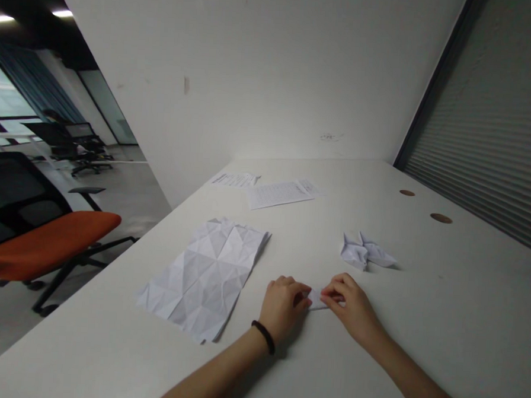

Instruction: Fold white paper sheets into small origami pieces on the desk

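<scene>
A small folded piece of white paper (316,299) lies low over the table between my two hands, partly hidden by the fingers. My left hand (285,307), with a dark band at the wrist, pinches its left end. At the right end, my right hand (348,303) grips the paper between thumb and fingertips. Just beyond the right hand sits a folded paper figure (364,252) with pointed tips. To the left of my hands, a creased sheet of white paper (210,273) is spread out, its surface covered in crossing fold lines and its right edge slightly raised.
Printed sheets (281,194) lie toward the back of the white table (454,328), against the wall (272,74). Two round holes (441,218) are cut near the right side, beside a blind-covered window (496,128). An orange chair (54,241) stands left of the table.
</scene>
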A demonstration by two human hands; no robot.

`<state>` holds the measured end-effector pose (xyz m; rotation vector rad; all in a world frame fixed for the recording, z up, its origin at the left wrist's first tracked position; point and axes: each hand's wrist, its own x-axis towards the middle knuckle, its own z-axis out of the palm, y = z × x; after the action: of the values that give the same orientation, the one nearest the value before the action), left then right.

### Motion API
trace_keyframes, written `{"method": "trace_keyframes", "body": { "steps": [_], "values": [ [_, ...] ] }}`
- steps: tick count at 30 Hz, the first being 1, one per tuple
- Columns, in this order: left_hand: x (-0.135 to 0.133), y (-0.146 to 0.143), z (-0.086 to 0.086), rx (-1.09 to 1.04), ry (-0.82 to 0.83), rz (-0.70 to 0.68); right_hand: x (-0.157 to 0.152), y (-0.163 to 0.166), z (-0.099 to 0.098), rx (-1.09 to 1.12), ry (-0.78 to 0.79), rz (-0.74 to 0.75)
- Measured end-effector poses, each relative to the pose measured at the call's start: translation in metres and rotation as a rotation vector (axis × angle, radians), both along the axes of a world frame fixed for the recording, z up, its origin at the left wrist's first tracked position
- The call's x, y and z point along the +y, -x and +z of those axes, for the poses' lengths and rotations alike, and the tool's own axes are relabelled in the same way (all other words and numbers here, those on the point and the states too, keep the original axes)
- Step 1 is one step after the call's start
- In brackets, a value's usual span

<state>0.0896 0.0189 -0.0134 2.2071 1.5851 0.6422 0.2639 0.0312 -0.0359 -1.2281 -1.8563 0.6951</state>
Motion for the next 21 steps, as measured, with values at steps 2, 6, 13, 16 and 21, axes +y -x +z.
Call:
{"method": "trace_keyframes", "body": {
  "steps": [2, 6, 13, 16, 21],
  "values": [
    [-0.001, -0.001, 0.0, 0.072, -0.019, -0.006, 0.001, 0.002, -0.001, -0.025, 0.017, -0.016],
    [-0.004, 0.0, -0.004, 0.044, -0.057, -0.009, 0.001, 0.004, 0.003, -0.159, 0.064, -0.001],
    [-0.001, -0.002, -0.008, -0.128, 0.007, -0.053, -0.001, 0.001, 0.006, -0.066, 0.132, 0.029],
    [-0.002, -0.003, -0.008, -0.19, 0.029, -0.071, -0.002, -0.001, 0.007, -0.059, 0.167, 0.056],
    [-0.005, -0.002, -0.01, -0.385, 0.011, -0.151, -0.006, 0.0, 0.014, -0.064, 0.164, 0.059]
  ]
}}
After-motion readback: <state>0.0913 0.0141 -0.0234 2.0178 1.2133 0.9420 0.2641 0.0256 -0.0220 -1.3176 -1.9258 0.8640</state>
